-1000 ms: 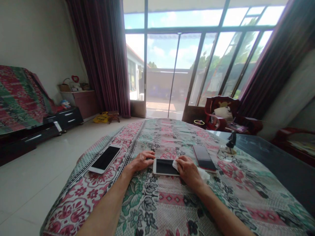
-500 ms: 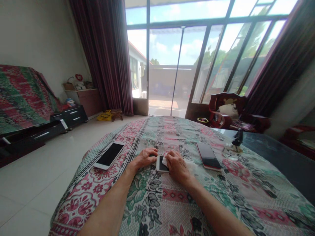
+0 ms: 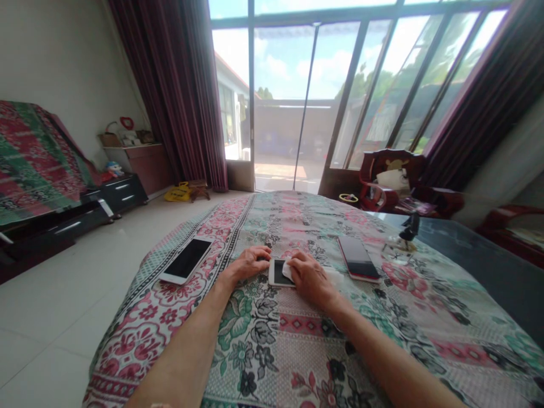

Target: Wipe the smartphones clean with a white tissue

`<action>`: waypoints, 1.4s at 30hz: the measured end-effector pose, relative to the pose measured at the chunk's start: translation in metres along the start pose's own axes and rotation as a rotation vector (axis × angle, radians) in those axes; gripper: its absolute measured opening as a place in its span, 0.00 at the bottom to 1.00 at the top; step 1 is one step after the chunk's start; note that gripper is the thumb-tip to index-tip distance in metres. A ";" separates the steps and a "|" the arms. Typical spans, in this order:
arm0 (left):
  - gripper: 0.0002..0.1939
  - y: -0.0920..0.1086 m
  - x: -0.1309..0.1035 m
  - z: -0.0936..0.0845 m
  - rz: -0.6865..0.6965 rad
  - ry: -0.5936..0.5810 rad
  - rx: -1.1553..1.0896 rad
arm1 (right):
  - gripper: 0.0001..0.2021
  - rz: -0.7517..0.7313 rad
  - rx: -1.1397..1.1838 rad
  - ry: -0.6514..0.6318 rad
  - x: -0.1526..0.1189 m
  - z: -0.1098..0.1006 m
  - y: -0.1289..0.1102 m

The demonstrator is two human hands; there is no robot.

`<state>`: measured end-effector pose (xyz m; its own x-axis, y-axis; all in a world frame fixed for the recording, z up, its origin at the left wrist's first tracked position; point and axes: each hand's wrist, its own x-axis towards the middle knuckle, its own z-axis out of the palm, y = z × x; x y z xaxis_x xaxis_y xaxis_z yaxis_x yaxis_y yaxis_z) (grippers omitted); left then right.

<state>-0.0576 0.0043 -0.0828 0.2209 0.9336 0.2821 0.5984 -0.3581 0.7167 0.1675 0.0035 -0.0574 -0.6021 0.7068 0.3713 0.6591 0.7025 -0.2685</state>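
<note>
Slid left: our right hand (image 3: 312, 276), gripping tissue (image 3: 287, 268) | phone (image 3: 277, 274): partly beneath, between hands | our left hand (image 3: 250, 263): unclenched, beside it

I'm in a home, seemingly a living room: dark purple curtains (image 3: 182, 96) frame a tall glass door (image 3: 283, 119), with a carved wooden armchair (image 3: 374, 162), flowered cloth (image 3: 250, 351) before me and a small toy (image 3: 114, 168) on a low black cabinet (image 3: 127, 191).

The cloth-covered counter (image 3: 297, 345) is carrying a centre phone (image 3: 277, 273). To the centre phone's left, a white phone (image 3: 187, 260) is lying aslant; to its right, a white tissue (image 3: 335, 276) and a red-edged phone (image 3: 359, 259) are resting; farther right, a clear, dark-topped bottle (image 3: 398, 250) is standing.
</note>
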 end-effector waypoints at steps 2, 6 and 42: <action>0.10 -0.003 0.000 0.000 0.005 -0.006 -0.005 | 0.10 0.033 -0.024 0.000 -0.008 -0.008 0.013; 0.11 -0.004 0.001 0.000 0.020 -0.021 -0.008 | 0.10 0.068 -0.051 0.054 -0.025 -0.018 0.037; 0.10 -0.009 0.002 0.002 0.049 0.034 0.013 | 0.10 -0.183 0.089 -0.034 0.008 0.015 -0.026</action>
<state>-0.0613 0.0095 -0.0898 0.2243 0.9140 0.3382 0.5978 -0.4031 0.6929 0.1382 -0.0081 -0.0609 -0.7237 0.5684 0.3914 0.4963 0.8227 -0.2772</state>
